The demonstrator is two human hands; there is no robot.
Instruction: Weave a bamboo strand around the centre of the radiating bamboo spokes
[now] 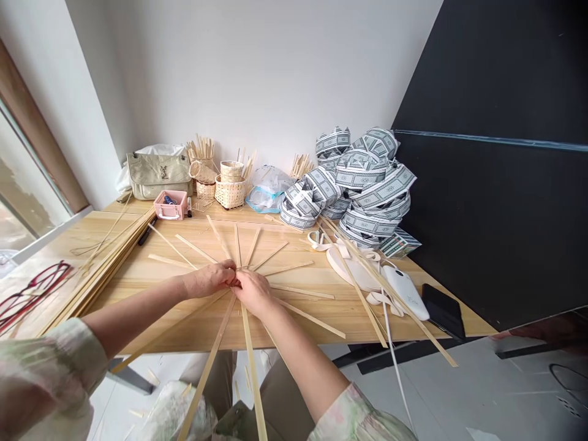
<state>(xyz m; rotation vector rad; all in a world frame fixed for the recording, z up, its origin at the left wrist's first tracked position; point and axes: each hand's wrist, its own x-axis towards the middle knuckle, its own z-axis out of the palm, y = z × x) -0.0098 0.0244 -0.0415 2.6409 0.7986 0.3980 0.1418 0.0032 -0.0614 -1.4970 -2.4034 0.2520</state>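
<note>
Flat bamboo strips [294, 267] lie fanned out like spokes on the wooden table [193, 331], crossing at one middle point. Over that crossing, my left hand [212, 278] pinches with its fingers curled together. My right hand [253, 293] meets it from the other side, also closed, fingertips touching the left ones. Between and under the fingers the centre of the strips is mostly hidden, and a thin strand seems to show there. Several strips reach past the table's front edge above my lap.
Long strips [110, 257] lie stacked at left by red glasses [34, 294]. Along the back stand a handbag [158, 174], a pink box [171, 205], small woven baskets [229, 191] and a pile of patterned rolls [367, 184]. Scissors [316, 240], a white device [405, 289] and a phone [443, 311] are right.
</note>
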